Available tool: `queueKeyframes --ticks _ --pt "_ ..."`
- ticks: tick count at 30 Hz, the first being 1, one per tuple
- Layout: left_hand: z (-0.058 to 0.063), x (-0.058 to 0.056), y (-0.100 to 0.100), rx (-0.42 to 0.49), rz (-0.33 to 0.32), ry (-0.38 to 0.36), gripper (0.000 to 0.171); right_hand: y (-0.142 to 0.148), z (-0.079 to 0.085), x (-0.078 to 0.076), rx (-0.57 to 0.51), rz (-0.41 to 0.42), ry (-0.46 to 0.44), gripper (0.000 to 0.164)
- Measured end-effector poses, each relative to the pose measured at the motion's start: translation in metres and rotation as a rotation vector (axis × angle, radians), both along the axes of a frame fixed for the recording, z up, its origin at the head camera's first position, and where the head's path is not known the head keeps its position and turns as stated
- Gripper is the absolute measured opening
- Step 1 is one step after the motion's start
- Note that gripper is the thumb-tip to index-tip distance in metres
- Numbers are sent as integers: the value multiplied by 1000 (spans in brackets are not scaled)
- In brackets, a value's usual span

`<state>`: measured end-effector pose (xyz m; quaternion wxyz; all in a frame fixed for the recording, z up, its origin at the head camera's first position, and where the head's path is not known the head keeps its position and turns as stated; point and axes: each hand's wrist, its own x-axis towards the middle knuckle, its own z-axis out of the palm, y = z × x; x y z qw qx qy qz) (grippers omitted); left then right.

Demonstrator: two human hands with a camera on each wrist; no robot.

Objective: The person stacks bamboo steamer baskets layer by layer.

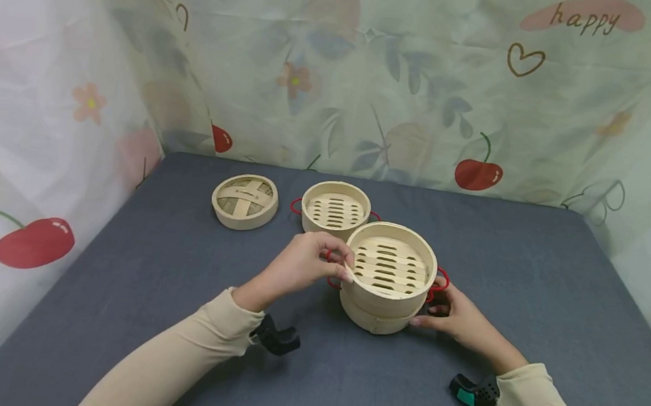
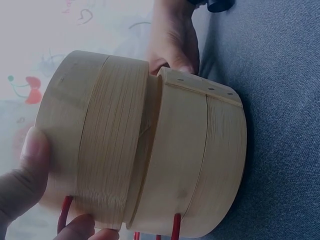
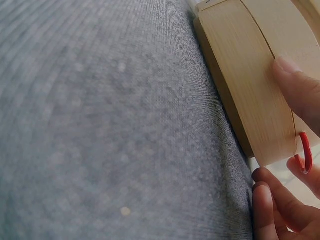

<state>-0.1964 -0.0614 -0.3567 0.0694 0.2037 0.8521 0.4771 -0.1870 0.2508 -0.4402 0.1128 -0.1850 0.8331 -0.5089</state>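
Note:
Two round bamboo steamer baskets stand stacked in the head view. The upper steamer basket (image 1: 383, 299) has a slatted floor and red cord handles. My left hand (image 1: 312, 261) pinches its left rim, thumb outside and fingers by the red handle. In the left wrist view this upper basket (image 2: 107, 120) sits slightly tilted, with a narrow gap over the lower steamer basket (image 2: 185, 150). My right hand (image 1: 460, 318) grips the lower basket (image 1: 372, 321) from the right. The right wrist view shows its thumb (image 3: 295, 82) on the wall and other fingers near a red handle (image 3: 306, 152).
Behind the stack stands another steamer basket (image 1: 333, 230) with red handles. A woven bamboo lid (image 1: 242, 223) lies to its left. Dark grey cloth covers the table (image 1: 171, 265), and a patterned curtain (image 1: 362, 99) closes off the back and sides.

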Motion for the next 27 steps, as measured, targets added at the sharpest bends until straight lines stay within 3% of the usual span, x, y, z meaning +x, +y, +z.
queueKeyframes --ticks 27 --pt "-2 0 3 -20 -6 7 14 0 2 1 -34 22 -26 81"
